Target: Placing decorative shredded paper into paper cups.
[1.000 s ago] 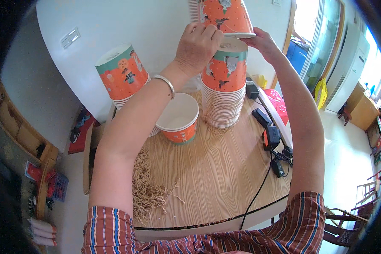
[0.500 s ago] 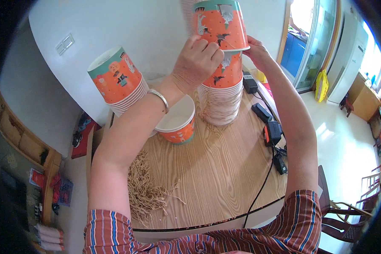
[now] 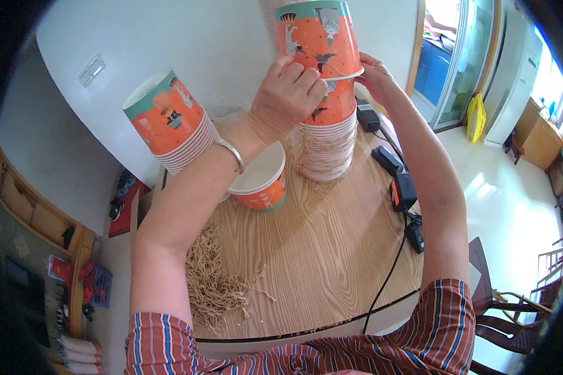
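Note:
An orange and green paper bucket (image 3: 316,37), printed with cartoon figures, is upside down on top of a tall stack of similar buckets (image 3: 325,137). My right hand (image 3: 376,76) grips its rim from the right side. On the near left of that bucket, my left hand (image 3: 288,97) is closed in a pinch. A thin pale string (image 3: 343,70) arcs from near those fingers across the bucket toward the rim; the fingertips themselves are partly hidden. Many strings bunch around the rims of the stack below.
One bucket stands upright (image 3: 263,178) beneath my left forearm, partly covered. Another nested stack (image 3: 169,119) leans at the left. A heap of tan strings (image 3: 219,281) lies at the table's near left. Black adapters (image 3: 403,190) and a cable run along the right edge of the wooden table (image 3: 319,269).
The held bucket has shifted slightly left and down against the stack, and both hands have moved with it. The view has turned a little. Both grips look the same.

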`<action>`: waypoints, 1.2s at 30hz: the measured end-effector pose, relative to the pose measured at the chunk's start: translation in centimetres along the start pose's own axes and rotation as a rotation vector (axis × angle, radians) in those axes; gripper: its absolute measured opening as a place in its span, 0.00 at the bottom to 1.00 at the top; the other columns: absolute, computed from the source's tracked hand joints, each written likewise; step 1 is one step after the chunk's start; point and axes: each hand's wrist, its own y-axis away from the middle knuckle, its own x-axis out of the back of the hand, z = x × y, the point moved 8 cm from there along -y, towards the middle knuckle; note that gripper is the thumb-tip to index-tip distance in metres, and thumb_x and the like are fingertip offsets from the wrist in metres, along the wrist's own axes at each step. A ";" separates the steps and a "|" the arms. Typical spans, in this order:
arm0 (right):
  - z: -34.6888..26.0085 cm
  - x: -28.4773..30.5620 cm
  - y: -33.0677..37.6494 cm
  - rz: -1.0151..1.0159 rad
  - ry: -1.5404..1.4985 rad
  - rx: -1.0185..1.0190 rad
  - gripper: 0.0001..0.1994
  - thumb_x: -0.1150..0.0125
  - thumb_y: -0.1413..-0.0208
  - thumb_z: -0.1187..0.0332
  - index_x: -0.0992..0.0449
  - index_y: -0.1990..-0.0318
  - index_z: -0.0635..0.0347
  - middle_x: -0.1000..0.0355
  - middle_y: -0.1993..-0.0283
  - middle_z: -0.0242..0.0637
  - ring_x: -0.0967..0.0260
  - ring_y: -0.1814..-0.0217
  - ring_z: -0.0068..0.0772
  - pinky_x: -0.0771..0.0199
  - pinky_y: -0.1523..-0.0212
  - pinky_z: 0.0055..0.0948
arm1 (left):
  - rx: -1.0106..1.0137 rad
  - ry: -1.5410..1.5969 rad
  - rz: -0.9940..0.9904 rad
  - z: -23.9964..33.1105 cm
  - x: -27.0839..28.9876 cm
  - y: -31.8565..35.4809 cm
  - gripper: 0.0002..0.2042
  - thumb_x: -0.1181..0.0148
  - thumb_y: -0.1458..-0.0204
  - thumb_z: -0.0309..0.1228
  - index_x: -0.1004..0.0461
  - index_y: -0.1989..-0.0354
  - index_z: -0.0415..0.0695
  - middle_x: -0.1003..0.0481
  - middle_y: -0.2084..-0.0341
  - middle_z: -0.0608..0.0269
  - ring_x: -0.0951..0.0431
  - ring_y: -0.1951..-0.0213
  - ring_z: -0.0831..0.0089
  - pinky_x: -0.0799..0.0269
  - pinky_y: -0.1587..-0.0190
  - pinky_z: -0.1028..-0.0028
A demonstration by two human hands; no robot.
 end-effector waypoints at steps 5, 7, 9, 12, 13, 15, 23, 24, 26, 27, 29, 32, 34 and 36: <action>0.2 -0.5 0.6 -0.015 -0.058 0.053 0.12 0.44 0.40 0.69 0.23 0.51 0.58 0.24 0.58 0.29 0.28 0.57 0.22 0.26 0.54 0.24 | 0.007 -0.003 -0.016 0.2 0.0 0.8 0.06 0.42 0.55 0.27 0.31 0.68 0.46 0.32 0.72 0.65 0.28 0.65 0.68 0.31 0.47 0.62; 0.4 -0.3 0.4 -0.030 -0.055 0.051 0.12 0.45 0.41 0.70 0.23 0.51 0.59 0.24 0.57 0.30 0.27 0.56 0.22 0.26 0.54 0.24 | -0.003 0.008 -0.040 0.7 -0.3 0.9 0.06 0.42 0.55 0.27 0.31 0.68 0.46 0.32 0.71 0.65 0.27 0.65 0.69 0.31 0.47 0.62; 0.7 -0.2 0.3 -0.045 -0.053 0.051 0.12 0.45 0.41 0.70 0.23 0.51 0.59 0.24 0.57 0.30 0.27 0.56 0.22 0.26 0.54 0.23 | -0.009 0.025 -0.038 1.0 -0.3 1.1 0.06 0.42 0.55 0.27 0.31 0.68 0.46 0.32 0.71 0.65 0.27 0.65 0.69 0.31 0.47 0.62; 1.1 -0.3 0.4 -0.072 -0.124 0.045 0.11 0.46 0.40 0.71 0.23 0.52 0.60 0.23 0.56 0.31 0.27 0.55 0.22 0.26 0.54 0.23 | -0.020 0.036 -0.043 1.4 -0.5 1.6 0.06 0.43 0.55 0.27 0.31 0.68 0.46 0.31 0.70 0.65 0.27 0.65 0.69 0.32 0.47 0.62; 1.2 -0.5 0.5 -0.069 -0.123 0.029 0.12 0.45 0.41 0.70 0.23 0.52 0.60 0.23 0.56 0.31 0.27 0.55 0.22 0.26 0.53 0.24 | -0.025 0.032 -0.050 1.4 -0.6 1.8 0.06 0.43 0.55 0.27 0.31 0.68 0.46 0.31 0.70 0.65 0.27 0.65 0.69 0.32 0.47 0.62; 1.4 -0.4 0.7 -0.063 -0.122 0.011 0.12 0.45 0.41 0.70 0.23 0.52 0.60 0.23 0.55 0.32 0.27 0.54 0.22 0.26 0.52 0.25 | -0.024 0.035 -0.071 1.7 -0.7 2.2 0.06 0.43 0.55 0.27 0.30 0.68 0.46 0.31 0.70 0.65 0.27 0.65 0.69 0.32 0.46 0.62; 1.7 -0.1 1.3 -0.004 -0.084 -0.022 0.14 0.44 0.42 0.70 0.22 0.50 0.61 0.23 0.54 0.32 0.27 0.54 0.24 0.27 0.54 0.24 | -0.006 0.056 -0.093 2.3 -1.5 3.2 0.06 0.42 0.56 0.27 0.29 0.68 0.45 0.30 0.69 0.65 0.27 0.65 0.70 0.32 0.47 0.61; 1.7 -0.3 1.3 -0.005 -0.085 -0.024 0.14 0.44 0.42 0.70 0.22 0.50 0.61 0.23 0.54 0.32 0.27 0.54 0.24 0.27 0.54 0.24 | -0.015 0.050 -0.055 2.4 -1.3 3.2 0.05 0.43 0.56 0.28 0.30 0.71 0.46 0.32 0.72 0.65 0.28 0.67 0.70 0.31 0.49 0.62; 1.8 -0.4 1.5 0.037 -0.073 -0.033 0.14 0.44 0.42 0.70 0.22 0.50 0.61 0.23 0.54 0.32 0.28 0.54 0.23 0.28 0.54 0.24 | -0.023 0.044 -0.019 2.5 -1.2 3.5 0.04 0.44 0.57 0.28 0.31 0.73 0.46 0.33 0.75 0.65 0.29 0.68 0.70 0.30 0.50 0.62; 2.0 -0.1 1.5 0.040 -0.071 -0.034 0.14 0.44 0.42 0.70 0.22 0.50 0.61 0.23 0.54 0.32 0.28 0.54 0.23 0.28 0.54 0.24 | -0.017 0.057 -0.018 2.6 -1.3 3.5 0.04 0.44 0.57 0.28 0.31 0.73 0.46 0.33 0.75 0.65 0.29 0.69 0.70 0.30 0.50 0.62; 2.3 0.1 1.3 0.018 -0.062 -0.014 0.13 0.43 0.42 0.70 0.22 0.51 0.61 0.23 0.56 0.31 0.28 0.55 0.23 0.28 0.55 0.24 | -0.011 0.072 -0.015 2.9 -1.6 3.5 0.03 0.44 0.56 0.28 0.31 0.73 0.46 0.34 0.76 0.65 0.29 0.69 0.70 0.30 0.50 0.62; 2.5 0.1 1.2 0.027 -0.053 -0.016 0.13 0.44 0.43 0.71 0.21 0.52 0.61 0.23 0.57 0.31 0.29 0.56 0.22 0.28 0.56 0.25 | 0.001 0.082 -0.004 2.8 -1.9 3.9 0.03 0.44 0.56 0.28 0.31 0.73 0.47 0.34 0.76 0.65 0.29 0.69 0.69 0.30 0.50 0.62; 2.4 -0.4 1.5 0.051 -0.041 -0.025 0.13 0.44 0.42 0.71 0.21 0.52 0.61 0.23 0.57 0.31 0.29 0.57 0.22 0.29 0.56 0.26 | 0.029 0.090 0.005 2.6 -2.0 4.3 0.04 0.44 0.56 0.28 0.30 0.71 0.45 0.33 0.75 0.65 0.29 0.69 0.68 0.30 0.51 0.63; 2.5 -0.4 1.7 0.078 -0.026 -0.033 0.13 0.44 0.42 0.71 0.21 0.52 0.62 0.23 0.57 0.31 0.29 0.57 0.23 0.29 0.56 0.26 | 0.058 0.114 0.001 2.5 -2.1 4.7 0.05 0.44 0.55 0.28 0.29 0.69 0.44 0.32 0.73 0.64 0.28 0.68 0.67 0.30 0.51 0.62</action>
